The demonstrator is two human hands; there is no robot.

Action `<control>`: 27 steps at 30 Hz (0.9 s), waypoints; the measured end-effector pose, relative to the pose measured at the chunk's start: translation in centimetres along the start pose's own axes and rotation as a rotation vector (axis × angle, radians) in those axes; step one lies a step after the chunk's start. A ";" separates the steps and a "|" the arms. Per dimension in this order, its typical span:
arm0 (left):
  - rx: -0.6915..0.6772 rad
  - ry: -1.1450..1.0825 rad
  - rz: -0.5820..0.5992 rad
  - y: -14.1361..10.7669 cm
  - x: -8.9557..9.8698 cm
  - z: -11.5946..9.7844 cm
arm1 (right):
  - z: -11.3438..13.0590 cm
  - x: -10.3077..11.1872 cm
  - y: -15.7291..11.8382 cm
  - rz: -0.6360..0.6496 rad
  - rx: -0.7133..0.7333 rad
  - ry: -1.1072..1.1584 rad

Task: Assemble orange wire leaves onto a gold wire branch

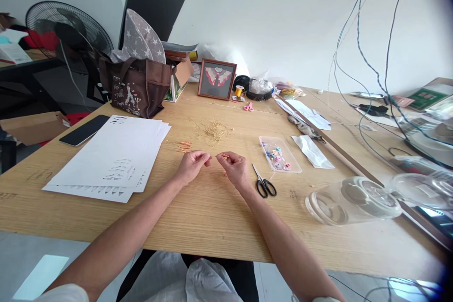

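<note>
Above the wooden table, my left hand (193,166) and my right hand (235,168) face each other with a narrow gap between them. Thumb and finger of my right hand pinch a small orange piece (222,155), too small to make out fully. My left hand is closed in a pinch too; what it holds, if anything, is too fine to see. Just beyond my left hand lie several thin orange pieces (185,144). A loose heap of fine gold wire (213,130) lies farther back. Black-handled scissors (264,184), partly spread, rest beside my right forearm.
A clear plastic box (296,166) of small colourful items stands right of the scissors. Printed paper sheets (95,160) and a dark phone-like slab (85,130) lie left. A clear jar (339,200) is at right. Behind stand a brown bag (141,87), framed picture (217,79) and pink scissors (248,107).
</note>
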State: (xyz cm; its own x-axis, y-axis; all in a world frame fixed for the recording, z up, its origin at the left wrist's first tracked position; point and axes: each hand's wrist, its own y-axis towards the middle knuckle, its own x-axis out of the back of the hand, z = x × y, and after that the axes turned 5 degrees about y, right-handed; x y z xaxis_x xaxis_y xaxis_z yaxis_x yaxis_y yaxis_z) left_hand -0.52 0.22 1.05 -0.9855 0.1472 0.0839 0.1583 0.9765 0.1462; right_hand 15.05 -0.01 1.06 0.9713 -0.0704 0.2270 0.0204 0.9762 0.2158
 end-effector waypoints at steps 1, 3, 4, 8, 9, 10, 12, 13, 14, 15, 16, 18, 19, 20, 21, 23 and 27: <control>0.043 -0.046 0.020 0.1 0.0 0.2 | 0.0 0.0 0.0 -0.002 0.000 0.008; 0.163 -0.169 0.071 0.1 0.1 0.4 | 0.0 0.0 0.0 -0.004 -0.005 0.022; 0.221 -0.220 0.101 0.1 0.1 0.4 | 0.0 0.0 0.0 -0.004 -0.009 0.025; 0.254 -0.126 0.137 0.3 0.4 0.1 | 0.0 0.1 0.1 -0.001 -0.009 0.007; 0.196 -0.046 0.113 0.3 0.4 0.0 | 0.0 0.2 0.1 -0.001 -0.005 -0.003; 0.122 0.036 0.082 0.4 0.4 0.0 | 0.0 0.2 0.2 -0.003 -0.001 -0.014; -0.016 0.170 0.024 0.4 0.4 0.0 | 0.0 0.2 0.2 -0.006 -0.002 -0.036; -0.059 0.213 0.006 0.4 0.3 0.0 | 0.0 0.3 0.2 -0.004 -0.006 -0.047; -0.082 0.237 -0.003 0.4 0.2 0.0 | 0.0 0.2 0.1 0.002 -0.008 -0.057; -0.093 0.248 -0.005 0.3 0.1 0.1 | 0.0 0.2 0.1 0.010 -0.006 -0.067; -0.096 0.247 -0.002 0.3 0.0 0.1 | -0.1 0.2 0.1 0.017 -0.001 -0.076; -0.084 0.212 0.017 0.2 -0.1 0.1 | -0.1 0.1 0.0 0.026 0.011 -0.090; -0.073 0.188 0.028 0.2 -0.1 0.1 | -0.1 0.1 0.0 0.028 0.017 -0.094; -0.060 0.164 0.039 0.1 -0.1 0.2 | -0.1 0.0 0.0 0.029 0.022 -0.095; -0.046 0.144 0.046 0.1 -0.1 0.2 | -0.1 0.0 -0.1 0.031 0.028 -0.095; -0.017 0.115 0.050 0.1 0.0 0.2 | 0.0 -0.1 -0.1 0.035 0.044 -0.094; 0.039 0.069 0.041 0.1 -0.1 0.0 | 0.2 -0.2 -0.3 0.034 0.060 -0.099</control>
State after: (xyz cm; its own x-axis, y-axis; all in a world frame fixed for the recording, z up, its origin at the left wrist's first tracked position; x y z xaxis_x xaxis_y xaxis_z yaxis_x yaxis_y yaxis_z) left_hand -0.43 0.27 1.02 -0.9716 0.1770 0.1570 0.1943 0.9756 0.1025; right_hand 14.84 -0.29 1.14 0.9432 -0.0606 0.3268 -0.0291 0.9644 0.2627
